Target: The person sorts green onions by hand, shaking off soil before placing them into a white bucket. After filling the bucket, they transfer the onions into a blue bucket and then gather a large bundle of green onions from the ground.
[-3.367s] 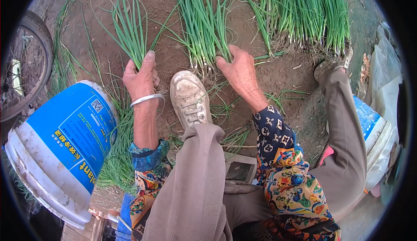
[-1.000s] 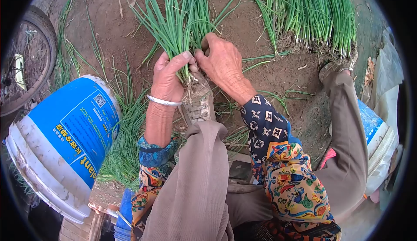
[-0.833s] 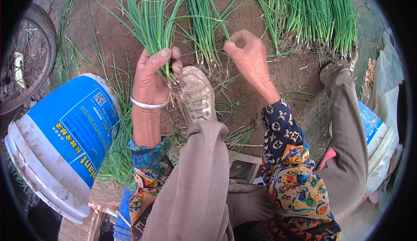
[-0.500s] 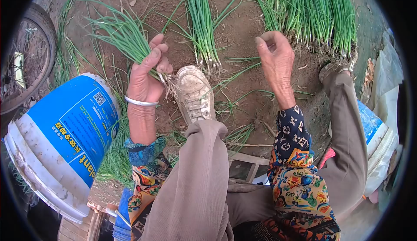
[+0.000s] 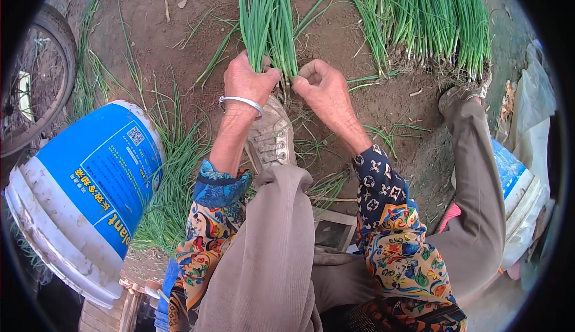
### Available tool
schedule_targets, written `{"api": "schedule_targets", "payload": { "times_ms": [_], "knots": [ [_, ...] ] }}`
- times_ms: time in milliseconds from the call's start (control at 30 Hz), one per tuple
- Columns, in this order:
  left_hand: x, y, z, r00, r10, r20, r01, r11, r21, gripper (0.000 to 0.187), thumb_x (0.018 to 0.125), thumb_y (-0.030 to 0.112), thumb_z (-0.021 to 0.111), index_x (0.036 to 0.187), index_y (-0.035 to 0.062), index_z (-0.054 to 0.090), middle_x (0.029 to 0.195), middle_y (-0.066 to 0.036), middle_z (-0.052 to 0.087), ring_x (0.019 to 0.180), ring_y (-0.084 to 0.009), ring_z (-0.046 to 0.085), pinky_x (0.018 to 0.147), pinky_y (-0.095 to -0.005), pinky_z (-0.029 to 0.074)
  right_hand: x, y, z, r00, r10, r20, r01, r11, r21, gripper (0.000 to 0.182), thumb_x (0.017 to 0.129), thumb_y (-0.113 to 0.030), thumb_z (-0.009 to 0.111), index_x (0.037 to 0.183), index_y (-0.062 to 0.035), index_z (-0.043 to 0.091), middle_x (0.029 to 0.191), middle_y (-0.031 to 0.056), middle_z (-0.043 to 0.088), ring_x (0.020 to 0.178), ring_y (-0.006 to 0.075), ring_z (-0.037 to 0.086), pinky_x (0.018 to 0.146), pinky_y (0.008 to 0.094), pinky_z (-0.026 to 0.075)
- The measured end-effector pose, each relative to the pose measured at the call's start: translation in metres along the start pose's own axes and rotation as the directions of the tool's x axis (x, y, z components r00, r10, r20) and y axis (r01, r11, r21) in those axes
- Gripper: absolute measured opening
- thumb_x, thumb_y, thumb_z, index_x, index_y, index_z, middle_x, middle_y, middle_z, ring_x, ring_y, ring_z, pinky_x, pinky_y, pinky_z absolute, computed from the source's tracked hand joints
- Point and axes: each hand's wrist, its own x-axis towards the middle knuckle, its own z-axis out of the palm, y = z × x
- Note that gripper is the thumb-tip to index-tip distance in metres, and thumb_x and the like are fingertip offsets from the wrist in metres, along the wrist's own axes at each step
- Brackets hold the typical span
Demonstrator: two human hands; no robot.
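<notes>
A bunch of green onions (image 5: 265, 20) lies on the soil in front of my shoe, leaves pointing away from me. My left hand (image 5: 248, 85) is closed around the left part of the bunch near its base. At the right side of that base, my right hand (image 5: 328, 89) is closed, thumb and forefinger pinching the stems. Most of the white ends and roots are hidden behind the fingers. My shoe (image 5: 269, 133) is just below the hands. To the right, a wide row of green onions (image 5: 437, 17) lies with its roots toward me.
A blue and white bucket (image 5: 96, 176) lies tilted at the left, beside a wheel (image 5: 60, 50). Loose green leaves (image 5: 173, 182) are heaped by the bucket. Another bucket (image 5: 509, 170) and plastic sheeting (image 5: 533, 116) are beyond my right leg.
My left hand has moved right with its green onions, which now lie alongside the bunch on the ground. My right hand has come left and down to the base of that bunch.
</notes>
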Motion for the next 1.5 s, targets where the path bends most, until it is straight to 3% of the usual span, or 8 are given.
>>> {"api": "schedule_targets", "payload": {
  "times_ms": [133, 367, 600, 733, 1000, 1167, 1367, 1500],
  "knots": [
    [-0.002, 0.006, -0.002, 0.999, -0.032, 0.011, 0.031, 0.999, 0.031, 0.030, 0.062, 0.017, 0.075, 0.084, 0.0013, 0.061, 0.075, -0.012, 0.066, 0.067, -0.0241, 0.064, 0.067, -0.0361, 0.051, -0.002, 0.007, -0.006, 0.998, 0.033, -0.044, -0.026, 0.986, 0.163, 0.020, 0.076, -0.013, 0.062, 0.089, 0.0021, 0.061, 0.069, 0.0083, 0.063, 0.065, 0.0142, 0.061, 0.063, 0.0304, 0.050],
    [0.002, 0.001, 0.001, 1.000, -0.010, 0.015, 0.009, 0.999, 0.050, 0.031, 0.064, 0.016, 0.074, 0.087, 0.0005, 0.061, 0.076, -0.011, 0.065, 0.068, -0.0215, 0.063, 0.068, -0.0349, 0.050, 0.001, -0.008, 0.006, 0.985, -0.102, -0.136, 0.037, 0.909, -0.415, 0.024, 0.073, -0.016, 0.066, 0.089, 0.0014, 0.062, 0.070, 0.0156, 0.064, 0.069, 0.0308, 0.064, 0.066, 0.0417, 0.050],
    [-0.005, -0.002, -0.016, 0.976, -0.182, 0.123, 0.218, 0.872, -0.437, 0.023, 0.069, 0.006, 0.073, 0.088, 0.0015, 0.059, 0.074, -0.001, 0.058, 0.062, -0.0108, 0.052, 0.058, -0.0272, 0.044, 0.000, -0.009, -0.003, 0.983, 0.018, -0.185, -0.040, 0.993, -0.113, 0.021, 0.072, -0.016, 0.061, 0.081, 0.0029, 0.060, 0.067, 0.0144, 0.062, 0.063, 0.0279, 0.062, 0.064, 0.0397, 0.049],
    [-0.008, -0.007, -0.029, 0.967, -0.231, 0.110, 0.255, 0.838, -0.483, 0.020, 0.072, 0.003, 0.071, 0.088, 0.0028, 0.059, 0.074, 0.000, 0.057, 0.060, -0.0085, 0.050, 0.056, -0.0249, 0.042, 0.000, -0.008, -0.006, 0.981, 0.007, -0.192, -0.016, 0.999, -0.042, 0.021, 0.074, -0.018, 0.063, 0.081, 0.0020, 0.060, 0.068, 0.0141, 0.064, 0.064, 0.0264, 0.063, 0.064, 0.0389, 0.049],
    [-0.001, -0.023, -0.043, 0.950, -0.159, -0.269, 0.070, 0.947, -0.313, 0.025, 0.072, 0.009, 0.075, 0.090, 0.0012, 0.061, 0.079, -0.002, 0.060, 0.068, -0.0081, 0.053, 0.062, -0.0238, 0.043, 0.007, -0.010, 0.007, 0.994, -0.076, -0.080, 0.058, 0.977, -0.204, 0.026, 0.073, -0.022, 0.068, 0.083, 0.0015, 0.063, 0.069, 0.0196, 0.063, 0.069, 0.0359, 0.063, 0.070, 0.0434, 0.049],
    [-0.004, -0.015, -0.033, 0.984, -0.124, -0.124, 0.070, 0.925, -0.373, 0.023, 0.070, 0.017, 0.078, 0.080, 0.0026, 0.064, 0.069, -0.001, 0.062, 0.061, -0.0116, 0.055, 0.064, -0.0280, 0.047, 0.007, -0.004, -0.004, 0.992, 0.036, -0.122, -0.032, 0.999, 0.037, 0.023, 0.072, -0.019, 0.063, 0.082, 0.0014, 0.061, 0.066, 0.0085, 0.062, 0.061, 0.0144, 0.057, 0.063, 0.0324, 0.048],
    [0.000, 0.002, -0.005, 1.000, -0.004, -0.013, 0.003, 0.998, -0.057, 0.025, 0.069, 0.020, 0.075, 0.085, 0.0022, 0.068, 0.076, -0.011, 0.069, 0.069, -0.0215, 0.066, 0.069, -0.0340, 0.051, 0.001, -0.018, 0.003, 0.998, -0.030, -0.053, 0.030, 0.999, -0.014, 0.025, 0.071, -0.019, 0.064, 0.081, 0.0033, 0.060, 0.071, 0.0163, 0.064, 0.067, 0.0303, 0.063, 0.067, 0.0408, 0.050],
    [0.011, -0.003, -0.002, 0.999, -0.032, 0.004, 0.031, 0.999, 0.008, 0.023, 0.067, 0.016, 0.072, 0.085, 0.0017, 0.066, 0.075, -0.012, 0.068, 0.066, -0.0234, 0.065, 0.064, -0.0343, 0.051, 0.005, -0.014, 0.022, 0.991, -0.108, -0.083, 0.070, 0.928, -0.365, 0.027, 0.071, -0.021, 0.067, 0.084, 0.0025, 0.061, 0.080, 0.0244, 0.063, 0.080, 0.0427, 0.061, 0.073, 0.0501, 0.047]
  ]
}}
